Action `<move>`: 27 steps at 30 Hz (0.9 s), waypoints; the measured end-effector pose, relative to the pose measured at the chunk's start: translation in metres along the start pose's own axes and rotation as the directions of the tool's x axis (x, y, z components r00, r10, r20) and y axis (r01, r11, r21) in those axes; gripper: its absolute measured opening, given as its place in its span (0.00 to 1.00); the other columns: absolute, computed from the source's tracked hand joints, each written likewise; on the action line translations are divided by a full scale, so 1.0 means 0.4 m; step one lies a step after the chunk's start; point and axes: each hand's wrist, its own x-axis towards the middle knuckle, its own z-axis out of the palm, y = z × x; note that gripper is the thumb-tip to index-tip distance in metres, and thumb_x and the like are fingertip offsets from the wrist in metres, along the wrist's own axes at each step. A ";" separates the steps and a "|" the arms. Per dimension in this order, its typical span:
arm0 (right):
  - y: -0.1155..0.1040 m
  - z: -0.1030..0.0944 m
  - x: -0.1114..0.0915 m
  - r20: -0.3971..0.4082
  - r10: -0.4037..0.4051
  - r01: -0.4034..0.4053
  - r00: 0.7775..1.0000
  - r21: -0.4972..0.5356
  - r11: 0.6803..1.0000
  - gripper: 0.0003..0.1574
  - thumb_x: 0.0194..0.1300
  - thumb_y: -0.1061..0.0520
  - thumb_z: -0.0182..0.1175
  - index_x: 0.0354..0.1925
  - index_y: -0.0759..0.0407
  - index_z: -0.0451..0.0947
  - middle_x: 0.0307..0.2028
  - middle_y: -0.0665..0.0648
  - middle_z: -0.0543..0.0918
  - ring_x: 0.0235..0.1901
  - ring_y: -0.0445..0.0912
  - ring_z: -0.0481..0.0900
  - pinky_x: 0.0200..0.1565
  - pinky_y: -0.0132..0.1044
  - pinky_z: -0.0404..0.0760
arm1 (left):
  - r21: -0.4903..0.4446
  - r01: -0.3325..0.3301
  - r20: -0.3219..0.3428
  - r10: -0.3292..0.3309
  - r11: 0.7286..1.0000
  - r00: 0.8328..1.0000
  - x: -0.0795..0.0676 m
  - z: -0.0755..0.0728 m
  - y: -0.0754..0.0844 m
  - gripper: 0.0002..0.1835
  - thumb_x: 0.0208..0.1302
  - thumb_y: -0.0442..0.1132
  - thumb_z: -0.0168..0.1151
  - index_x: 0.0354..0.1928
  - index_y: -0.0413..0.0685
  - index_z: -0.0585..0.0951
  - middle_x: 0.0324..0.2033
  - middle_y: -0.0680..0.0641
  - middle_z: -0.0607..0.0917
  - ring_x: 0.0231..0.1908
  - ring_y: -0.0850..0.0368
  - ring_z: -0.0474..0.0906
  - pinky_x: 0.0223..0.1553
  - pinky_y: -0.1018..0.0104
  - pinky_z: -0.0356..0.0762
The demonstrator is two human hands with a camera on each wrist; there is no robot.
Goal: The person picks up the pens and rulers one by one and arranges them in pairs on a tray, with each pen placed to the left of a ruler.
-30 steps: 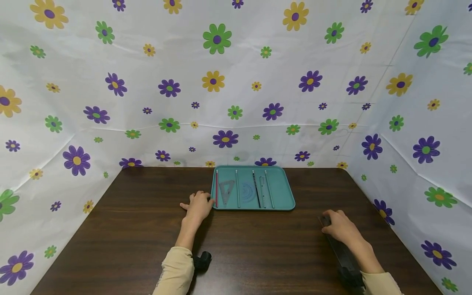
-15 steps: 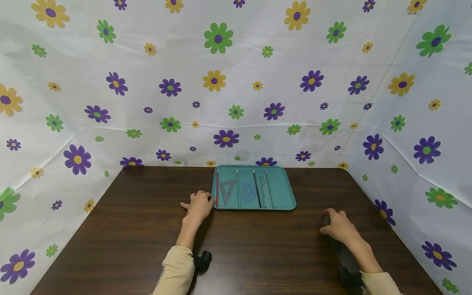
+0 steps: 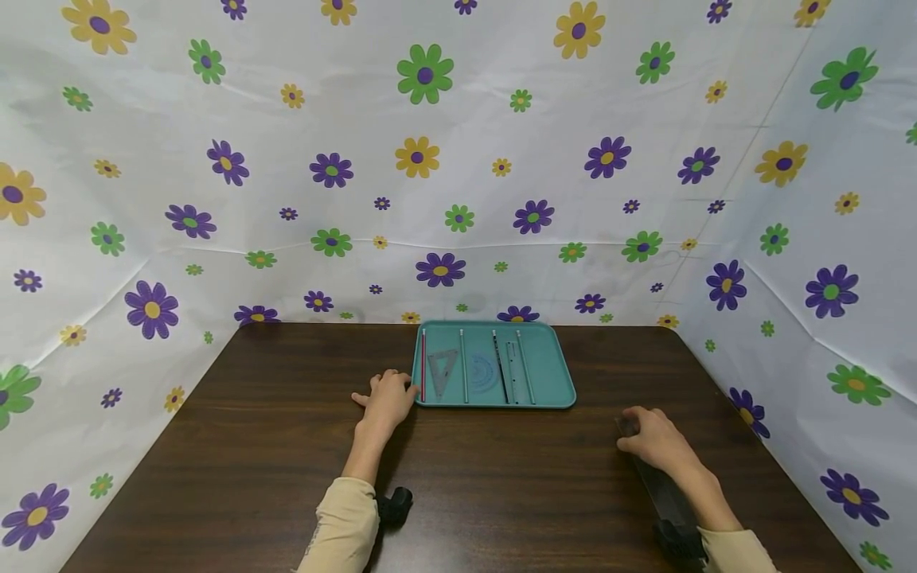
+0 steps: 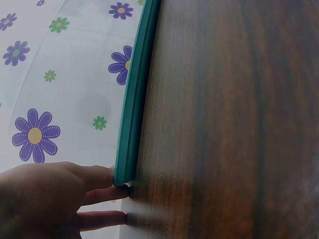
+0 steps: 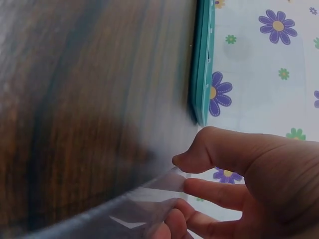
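Beside the near left corner of a teal tray (image 3: 559, 390), my left hand (image 3: 387, 398) reaches with extended fingers. In the left wrist view its thumb (image 4: 102, 177) touches the tray's end, and two fingertips meet the tabletop. My right hand (image 3: 655, 436) pinches the end of a clear plastic strip or pouch (image 5: 144, 206) between thumb and fingers. Toward the wrist, that plastic (image 3: 662, 489) runs back under the forearm; its full shape is hidden. On the tray lie a red pencil (image 3: 423, 366), a set square (image 3: 441, 372), a protractor (image 3: 483, 372) and a ruler (image 3: 513, 372).
A light pencil (image 3: 464, 366), a black pencil (image 3: 500, 366) and another light pencil (image 3: 526, 368) also lie on the tray. The dark wooden table (image 3: 501, 485) extends around it. A flowered cloth (image 3: 344, 103) hangs behind and at both sides.
My right hand shifts slightly left while holding the plastic. My left hand and the tray stay in place.
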 end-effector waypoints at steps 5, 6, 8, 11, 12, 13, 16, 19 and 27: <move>-0.009 0.000 0.004 -0.016 -0.010 0.010 1.000 0.014 1.000 0.35 0.60 0.57 0.64 0.61 0.76 0.70 0.43 0.70 0.77 0.35 0.54 0.74 0.34 0.47 0.75 | 0.000 -0.003 0.002 0.003 1.000 1.000 -0.001 0.000 0.000 0.20 0.73 0.44 0.56 0.61 0.41 0.79 0.66 0.34 0.72 0.69 0.25 0.57 0.59 0.12 0.37; -0.011 0.000 0.004 -0.023 -0.014 0.014 1.000 0.015 1.000 0.34 0.60 0.58 0.64 0.60 0.75 0.71 0.42 0.68 0.78 0.34 0.52 0.74 0.33 0.46 0.74 | -0.001 -0.003 0.002 0.003 1.000 1.000 -0.001 0.001 0.000 0.20 0.73 0.44 0.56 0.61 0.41 0.79 0.66 0.34 0.72 0.69 0.25 0.57 0.59 0.12 0.37; -0.016 0.001 0.004 -0.035 -0.016 0.016 0.999 0.018 1.000 0.32 0.60 0.57 0.64 0.59 0.74 0.73 0.42 0.68 0.78 0.33 0.51 0.73 0.32 0.44 0.74 | -0.002 -0.002 0.004 0.002 1.000 1.000 -0.001 0.001 0.000 0.20 0.73 0.44 0.56 0.61 0.41 0.79 0.66 0.34 0.72 0.69 0.26 0.57 0.59 0.12 0.37; -0.025 0.006 0.002 -0.059 -0.030 0.031 0.998 0.025 0.999 0.27 0.60 0.57 0.65 0.55 0.72 0.76 0.43 0.69 0.78 0.36 0.54 0.76 0.34 0.47 0.77 | -0.002 0.000 0.004 0.000 1.000 1.000 -0.002 0.000 0.000 0.20 0.73 0.44 0.56 0.61 0.41 0.79 0.66 0.34 0.71 0.69 0.26 0.57 0.59 0.13 0.37; -0.029 0.009 0.002 -0.066 -0.035 0.037 0.997 0.029 0.999 0.25 0.60 0.57 0.65 0.53 0.71 0.77 0.44 0.69 0.79 0.37 0.55 0.77 0.34 0.49 0.78 | -0.002 0.001 0.004 -0.001 1.000 1.000 -0.003 0.000 0.000 0.20 0.73 0.44 0.56 0.61 0.41 0.79 0.66 0.34 0.71 0.69 0.26 0.57 0.59 0.13 0.37; -0.032 0.011 0.002 -0.071 -0.038 0.041 0.997 0.032 0.999 0.24 0.61 0.57 0.66 0.51 0.70 0.78 0.45 0.70 0.79 0.39 0.57 0.78 0.36 0.51 0.78 | -0.002 0.000 0.003 0.000 1.000 1.000 -0.003 -0.001 0.001 0.20 0.73 0.44 0.56 0.61 0.41 0.79 0.66 0.34 0.71 0.69 0.26 0.57 0.59 0.13 0.37; -0.044 0.018 0.002 -0.087 -0.044 0.048 0.995 0.045 0.998 0.19 0.60 0.57 0.66 0.47 0.68 0.80 0.46 0.71 0.80 0.40 0.57 0.79 0.37 0.51 0.79 | -0.004 -0.001 0.004 0.001 1.000 1.000 -0.003 0.000 0.001 0.20 0.73 0.44 0.56 0.61 0.41 0.79 0.67 0.34 0.71 0.69 0.26 0.57 0.59 0.13 0.37; -0.055 0.023 0.005 -0.103 -0.049 0.055 0.993 0.053 0.997 0.16 0.60 0.57 0.66 0.43 0.66 0.81 0.47 0.71 0.80 0.38 0.56 0.78 0.36 0.49 0.78 | -0.004 -0.003 0.006 0.003 1.000 1.000 -0.003 0.001 0.001 0.21 0.74 0.44 0.56 0.62 0.41 0.79 0.67 0.34 0.71 0.69 0.26 0.57 0.59 0.13 0.37; -0.097 0.025 0.019 -0.156 -0.060 0.075 0.986 0.094 0.993 0.13 0.60 0.57 0.65 0.42 0.64 0.81 0.50 0.71 0.78 0.39 0.56 0.76 0.37 0.48 0.77 | -0.008 -0.007 0.001 0.007 1.000 1.000 -0.003 0.002 0.000 0.20 0.73 0.44 0.56 0.61 0.41 0.79 0.66 0.33 0.71 0.69 0.26 0.57 0.59 0.12 0.37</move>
